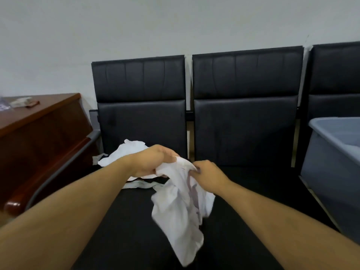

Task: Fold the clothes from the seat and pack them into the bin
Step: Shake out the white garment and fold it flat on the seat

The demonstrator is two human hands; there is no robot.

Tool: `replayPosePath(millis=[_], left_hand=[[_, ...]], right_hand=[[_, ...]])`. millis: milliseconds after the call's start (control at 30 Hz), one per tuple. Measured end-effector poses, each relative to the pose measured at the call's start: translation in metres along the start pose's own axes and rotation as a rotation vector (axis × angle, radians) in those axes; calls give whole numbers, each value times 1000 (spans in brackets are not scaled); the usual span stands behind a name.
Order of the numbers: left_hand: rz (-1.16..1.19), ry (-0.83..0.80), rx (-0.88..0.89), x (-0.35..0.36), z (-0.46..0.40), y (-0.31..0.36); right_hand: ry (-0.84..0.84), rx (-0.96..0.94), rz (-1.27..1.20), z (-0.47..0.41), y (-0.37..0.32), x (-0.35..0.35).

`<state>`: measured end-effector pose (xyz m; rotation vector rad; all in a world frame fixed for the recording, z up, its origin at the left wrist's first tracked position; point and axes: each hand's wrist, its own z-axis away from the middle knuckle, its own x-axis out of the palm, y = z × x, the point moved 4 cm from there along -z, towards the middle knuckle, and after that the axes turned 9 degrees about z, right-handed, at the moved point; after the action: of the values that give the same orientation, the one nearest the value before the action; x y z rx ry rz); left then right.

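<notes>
- The step in hand looks like opening out one white garment before folding it — it hangs crumpled in the lower middle of the frame, its upper edge bunched between both hands and its tail dangling over the black seat.
- To do it well, I judge the hands should slide apart along that upper edge until they find two corners or the shoulders, then give the cloth a shake so it falls flat; folding it while it is still wadded would lock the creases in.
- The left hand has its grip curled round the bunched top of the garment, fingers wrapped under the cloth.
- The right hand pinches the same edge just beside it — the two grips almost touch.
- More clothes, white and dark, lie heaped on the seat behind the left hand, left of centre.
- The grey bin stands on the seat at the right edge of the frame, well apart from the hands; what lies in it cannot be seen.
- The row of black padded seats backs onto a plain pale wall.
- A brown wooden desk fills the left side, with small blurred items on top.
</notes>
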<state>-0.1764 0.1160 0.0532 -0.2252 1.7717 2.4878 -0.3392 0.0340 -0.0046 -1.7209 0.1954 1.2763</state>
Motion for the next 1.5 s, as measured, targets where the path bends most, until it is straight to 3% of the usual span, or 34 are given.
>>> replayPosePath(millis=[100, 233, 367, 467, 533, 600, 667, 767, 867, 1200, 1367, 1500], left_hand=[[-136, 52, 49, -8, 14, 19], [-519, 129, 95, -4, 31, 48], [-713, 335, 196, 0, 37, 83], [-773, 535, 228, -10, 45, 108], [-793, 677, 208, -19, 55, 123], [-714, 799, 148, -26, 67, 133], [-375, 775, 44, -25, 77, 133], [265, 457, -67, -4, 85, 132], [563, 249, 8, 13, 86, 142], [618, 91, -55, 33, 95, 156], [675, 101, 113, 46, 103, 168], [793, 213, 333, 53, 102, 184]], right_hand=[[34, 26, 5, 14, 9, -39], [91, 92, 136, 28, 20, -100], [233, 191, 257, 47, 20, -161], [369, 310, 172, 57, 27, -204], [427, 383, -78, 63, 31, -229], [391, 398, -387, 74, 29, -247], [222, 365, -606, 87, 22, -261], [-65, 167, -840, 102, 6, -269], [-79, 16, -1041, 104, -2, -272], [297, 27, -1296, 96, -10, -288], [369, -10, -935, 98, -15, -293], [572, -1, -770, 102, -15, -306]])
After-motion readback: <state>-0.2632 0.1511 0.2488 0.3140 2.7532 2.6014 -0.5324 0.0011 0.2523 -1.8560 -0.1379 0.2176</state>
